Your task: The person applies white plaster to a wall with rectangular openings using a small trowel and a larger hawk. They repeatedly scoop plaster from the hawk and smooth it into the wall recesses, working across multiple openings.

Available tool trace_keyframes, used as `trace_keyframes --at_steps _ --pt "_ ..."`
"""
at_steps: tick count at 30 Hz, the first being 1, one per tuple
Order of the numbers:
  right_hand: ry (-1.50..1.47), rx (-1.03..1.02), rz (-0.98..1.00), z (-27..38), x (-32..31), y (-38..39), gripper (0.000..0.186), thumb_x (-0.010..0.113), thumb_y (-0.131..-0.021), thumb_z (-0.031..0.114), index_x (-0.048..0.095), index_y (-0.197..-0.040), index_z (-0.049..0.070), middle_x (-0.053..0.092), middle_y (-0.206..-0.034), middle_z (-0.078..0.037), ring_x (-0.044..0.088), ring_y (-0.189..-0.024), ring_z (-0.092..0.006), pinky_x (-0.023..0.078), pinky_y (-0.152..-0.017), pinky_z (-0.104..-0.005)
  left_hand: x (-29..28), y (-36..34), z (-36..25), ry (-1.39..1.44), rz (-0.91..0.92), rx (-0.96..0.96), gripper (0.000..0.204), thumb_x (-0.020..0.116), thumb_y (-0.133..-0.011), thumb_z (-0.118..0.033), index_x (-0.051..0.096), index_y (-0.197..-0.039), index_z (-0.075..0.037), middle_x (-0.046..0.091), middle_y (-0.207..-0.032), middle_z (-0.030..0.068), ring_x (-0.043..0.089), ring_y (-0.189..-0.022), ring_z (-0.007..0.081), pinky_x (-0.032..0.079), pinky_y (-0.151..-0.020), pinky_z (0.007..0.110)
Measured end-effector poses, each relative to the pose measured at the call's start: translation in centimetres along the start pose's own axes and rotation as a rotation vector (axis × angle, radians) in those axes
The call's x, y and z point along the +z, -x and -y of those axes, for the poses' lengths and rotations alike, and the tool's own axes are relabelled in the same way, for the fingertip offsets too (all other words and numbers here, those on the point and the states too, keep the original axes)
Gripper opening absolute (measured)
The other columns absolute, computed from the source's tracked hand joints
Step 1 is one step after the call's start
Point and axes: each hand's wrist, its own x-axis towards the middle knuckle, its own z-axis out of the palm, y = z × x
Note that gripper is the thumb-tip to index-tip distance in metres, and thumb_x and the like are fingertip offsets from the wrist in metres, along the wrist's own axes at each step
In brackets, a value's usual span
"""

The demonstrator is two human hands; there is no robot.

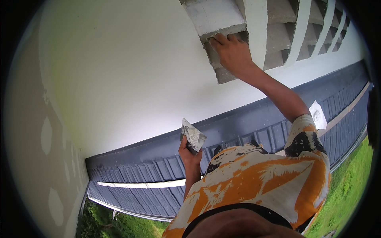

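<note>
My left hand (190,154) is wrapped round a flat, broad putty knife (193,137), held out in front of my chest. Grey-white putty is smeared over its upper face. Higher up, my right arm reaches to the recessed grey concrete vent block (214,15) in the wall. There my right hand (232,52) has its fingers bent and pressed at the lower edge of a slanted slat. Whatever those fingers pinch, if anything, is hidden. Rough grey cement shows along the slat's edge and the sides of the opening.
The smooth white wall (119,79) carries more vent openings (279,33) at the upper right. Below it runs a dark grey tiled roof (158,168) with a pale batten (143,185) across it. A white sheet with a whitish lump (317,115) rests on the roof at right. Grass lies beyond.
</note>
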Motion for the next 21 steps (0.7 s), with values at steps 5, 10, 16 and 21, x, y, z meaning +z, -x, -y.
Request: trace_keyframes --at_steps 5,10,16,21 --pt "-0.124 0.109 -0.277 -1.0 -1.0 -1.7 0.034 0.065 -0.072 0.004 0.068 -0.105 0.011 0.064 -0.102 -0.001 0.064 -0.081 -0.0227 0.056 -0.059 -0.0325 1.1 -0.1 -0.7 -0.053 -0.026 -0.003 0.027 0.053 -0.098 -0.023 0.06 -0.116 -0.004 0.07 -0.104 0.0068 0.071 -0.086 0.0179 0.059 -0.066 0.028" --pt "0.0 0.042 -0.303 -3.3 0.7 -8.2 0.033 0.065 -0.071 0.003 0.068 -0.103 0.01 0.065 -0.097 -0.001 0.063 -0.076 -0.022 0.055 -0.055 -0.0338 4.3 0.0 -0.1 -0.097 0.018 -0.046 0.028 0.053 -0.098 -0.022 0.059 -0.118 -0.004 0.07 -0.105 0.0062 0.07 -0.09 0.0185 0.059 -0.069 0.031" --pt "0.045 -0.04 -0.203 -1.8 1.9 -4.9 0.03 0.067 -0.069 0.006 0.067 -0.1 0.009 0.064 -0.096 -0.001 0.062 -0.079 -0.0214 0.053 -0.055 -0.0326 4.0 0.4 0.5 -0.061 0.003 -0.054 0.029 0.053 -0.097 -0.023 0.058 -0.12 -0.004 0.07 -0.105 0.0068 0.07 -0.092 0.019 0.06 -0.071 0.033" --pt "-0.189 0.016 -0.123 0.7 -0.6 3.2 0.036 0.069 -0.072 0.002 0.068 -0.108 0.007 0.065 -0.099 -0.003 0.062 -0.081 -0.0243 0.052 -0.065 -0.0345 1.5 0.2 0.4 -0.041 -0.041 -0.038 0.028 0.053 -0.098 -0.022 0.059 -0.119 -0.005 0.07 -0.104 0.0068 0.07 -0.092 0.0185 0.06 -0.067 0.031"
